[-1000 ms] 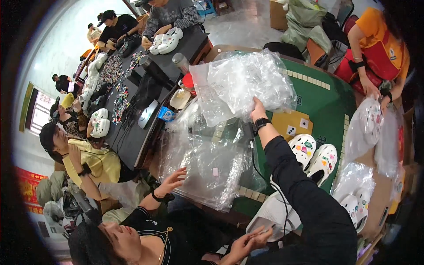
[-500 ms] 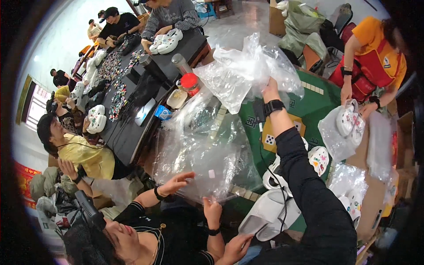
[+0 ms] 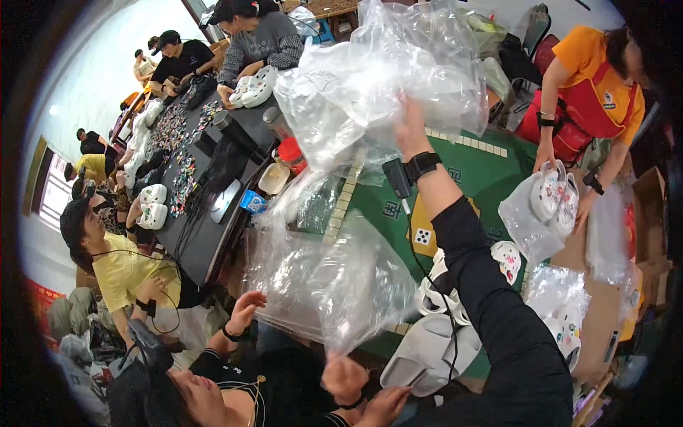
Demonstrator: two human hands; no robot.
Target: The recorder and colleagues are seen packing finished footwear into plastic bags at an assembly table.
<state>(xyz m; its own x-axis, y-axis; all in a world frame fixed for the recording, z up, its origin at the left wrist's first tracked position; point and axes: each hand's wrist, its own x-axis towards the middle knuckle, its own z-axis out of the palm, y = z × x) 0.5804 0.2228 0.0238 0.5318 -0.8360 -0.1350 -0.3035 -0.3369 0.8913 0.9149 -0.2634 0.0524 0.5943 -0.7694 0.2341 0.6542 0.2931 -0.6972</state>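
Note:
High over the far side of the green table, my right hand (image 3: 411,132) is closed on a bunch of clear plastic bags (image 3: 384,78). Those bags billow up and hide part of the table's far end. At the lower edge, my left hand (image 3: 385,406) pinches the rim of a plain white clog (image 3: 430,352). More white clogs (image 3: 441,285) lie partly under my right forearm, one with coloured charms (image 3: 506,260). Left of my arm, a co-worker's hand (image 3: 344,377) grips the bottom of another clear plastic bag (image 3: 334,277).
A person in orange at the right holds charm-covered clogs (image 3: 551,196) in a clear bag. Bagged clogs (image 3: 567,331) sit at the table's right edge. Rows of tiles (image 3: 469,142) border the green tabletop (image 3: 384,235). A red-lidded jar (image 3: 290,152) stands by the dark table (image 3: 206,185).
My right hand has moved left and slightly up, lifting and spreading the bags. The co-worker's near hand has drawn the lower bag downward. My left hand stays on the clog.

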